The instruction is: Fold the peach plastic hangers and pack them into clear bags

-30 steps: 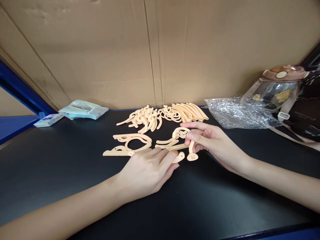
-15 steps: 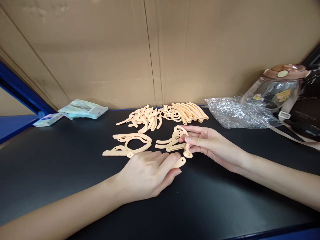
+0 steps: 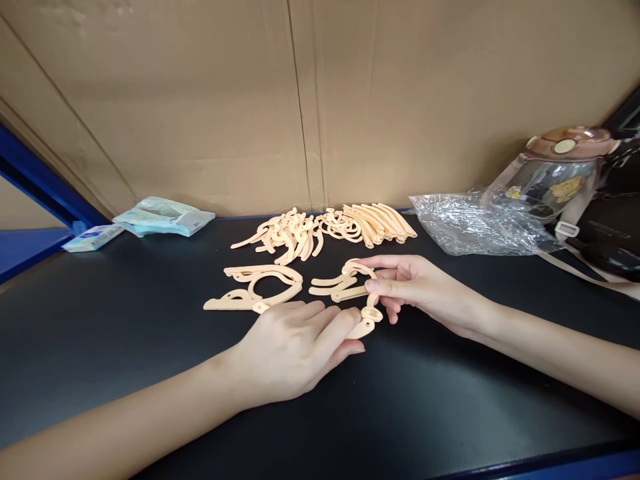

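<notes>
My left hand [image 3: 300, 350] is closed around a beige plastic hanger arm [image 3: 362, 329], whose holed end sticks out past the fingers. Most of that arm is hidden under the hand. Between thumb and fingers, my right hand [image 3: 420, 290] pinches a curved beige hanger hook [image 3: 372, 312]. The hook's round lower end lies at the holed tip of the arm, seemingly touching it. Left of the hands, a set of beige folding hanger pieces [image 3: 275, 272] rests on the black table [image 3: 150, 353]. More loose hanger pieces [image 3: 327, 285] lie just behind the hook, partly covered.
At the back are piles of curved hooks [image 3: 295, 233] and stacked hanger arms [image 3: 380, 223]. Tissue packs [image 3: 165, 217] lie back left. A clear plastic bag [image 3: 480, 223] and a strapped water bottle [image 3: 555, 177] stand back right, before a cardboard wall [image 3: 225, 100].
My right hand has tilted the hook and brought its round end down and left onto the arm's holed tip. The left hand has barely moved.
</notes>
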### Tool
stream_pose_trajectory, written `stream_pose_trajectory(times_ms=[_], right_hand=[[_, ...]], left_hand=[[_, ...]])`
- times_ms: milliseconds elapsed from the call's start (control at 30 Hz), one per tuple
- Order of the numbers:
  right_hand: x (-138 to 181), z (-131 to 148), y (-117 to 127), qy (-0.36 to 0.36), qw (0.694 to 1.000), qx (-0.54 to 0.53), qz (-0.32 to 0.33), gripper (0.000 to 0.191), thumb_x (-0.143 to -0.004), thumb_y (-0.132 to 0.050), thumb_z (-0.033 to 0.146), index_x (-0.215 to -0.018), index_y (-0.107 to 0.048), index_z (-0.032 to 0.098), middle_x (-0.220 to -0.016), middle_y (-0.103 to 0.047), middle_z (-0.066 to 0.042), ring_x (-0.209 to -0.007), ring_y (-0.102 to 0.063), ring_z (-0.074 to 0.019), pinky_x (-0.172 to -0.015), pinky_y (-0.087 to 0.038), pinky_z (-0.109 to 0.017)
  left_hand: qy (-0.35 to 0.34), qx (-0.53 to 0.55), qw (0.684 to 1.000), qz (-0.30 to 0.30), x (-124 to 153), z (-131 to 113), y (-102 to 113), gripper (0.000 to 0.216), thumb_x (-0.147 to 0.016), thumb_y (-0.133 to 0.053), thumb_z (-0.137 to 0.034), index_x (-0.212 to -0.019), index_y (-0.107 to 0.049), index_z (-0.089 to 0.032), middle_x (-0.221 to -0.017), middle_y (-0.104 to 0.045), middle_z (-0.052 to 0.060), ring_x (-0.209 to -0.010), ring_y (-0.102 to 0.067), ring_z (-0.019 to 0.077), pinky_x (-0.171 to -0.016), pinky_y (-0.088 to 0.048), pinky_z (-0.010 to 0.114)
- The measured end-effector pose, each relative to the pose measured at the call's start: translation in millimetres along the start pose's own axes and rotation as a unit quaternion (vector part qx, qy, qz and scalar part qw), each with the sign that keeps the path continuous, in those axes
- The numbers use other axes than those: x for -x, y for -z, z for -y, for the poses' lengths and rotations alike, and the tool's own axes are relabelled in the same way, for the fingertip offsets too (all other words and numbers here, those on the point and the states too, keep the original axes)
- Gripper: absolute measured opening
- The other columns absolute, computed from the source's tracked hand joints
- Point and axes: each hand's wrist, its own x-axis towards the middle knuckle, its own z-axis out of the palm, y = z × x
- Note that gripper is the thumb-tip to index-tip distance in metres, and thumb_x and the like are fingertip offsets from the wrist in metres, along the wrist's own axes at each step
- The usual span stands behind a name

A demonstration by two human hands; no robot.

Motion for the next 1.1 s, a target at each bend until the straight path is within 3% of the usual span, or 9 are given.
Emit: stream_pose_trajectory(times_ms=[200,400,567,800,1100], right_hand=[[-0.3,2.2,0.3,0.009,1.000,0.009,-0.006,0.053,-0.078,-0.074,0.028,-0.127,-0.058,0.014,-0.069,-0.066,0.002,-0.050,-0.048,-0.0040,-0.050,-0.048,-0.019],[-1.6,2.0,0.6,0.015,1.000,0.016,-0.018,0.058,-0.079,-0.073,0.027,-0.133,-0.054,0.015,-0.068,-0.065,0.002,-0.049,-0.047,-0.0045,-0.047,-0.045,-0.019],[1.4,1.4,-1.4,0.025,1.000,0.017,-0.007,0.059,-0.079,-0.073,0.030,-0.133,-0.055,0.016,-0.069,-0.065,0.001,-0.049,-0.046,-0.0053,-0.047,-0.045,-0.021],[1.6,-2.3,0.2,0.027,1.000,0.009,-0.005,0.055,-0.078,-0.074,0.032,-0.129,-0.059,0.017,-0.068,-0.063,0.003,-0.050,-0.047,-0.0048,-0.049,-0.047,-0.020],[2.0,0.1,-0.9,0.050,0.994,0.082,-0.045,0.060,-0.080,-0.071,0.032,-0.135,-0.054,0.015,-0.068,-0.062,0.003,-0.050,-0.049,-0.0070,-0.053,-0.048,-0.025]], left_hand=[[0.038,0.001,0.999,-0.011,1.3,1.1,0.0,0.024,-0.101,-0.040,-0.030,-0.094,-0.056,-0.013,-0.064,-0.062,-0.002,-0.050,-0.058,0.0122,-0.047,-0.040,0.024],[0.073,0.024,0.997,0.008,3.6,1.3,-2.4,0.028,-0.101,-0.039,-0.030,-0.118,-0.052,-0.012,-0.069,-0.066,-0.001,-0.055,-0.063,0.0137,-0.052,-0.045,0.024],[0.060,0.001,0.998,0.000,5.2,2.1,-3.9,0.017,-0.098,-0.041,-0.025,-0.101,-0.054,-0.014,-0.063,-0.064,-0.002,-0.049,-0.061,0.0139,-0.047,-0.043,0.024],[0.077,0.038,0.996,0.010,5.1,2.1,-3.4,0.022,-0.100,-0.036,-0.025,-0.115,-0.048,-0.015,-0.061,-0.065,-0.005,-0.046,-0.061,0.0119,-0.047,-0.042,0.022],[0.071,0.038,0.996,0.026,3.1,2.1,-2.9,0.022,-0.101,-0.033,-0.023,-0.110,-0.052,-0.015,-0.057,-0.062,-0.007,-0.042,-0.058,0.0108,-0.042,-0.037,0.021]])
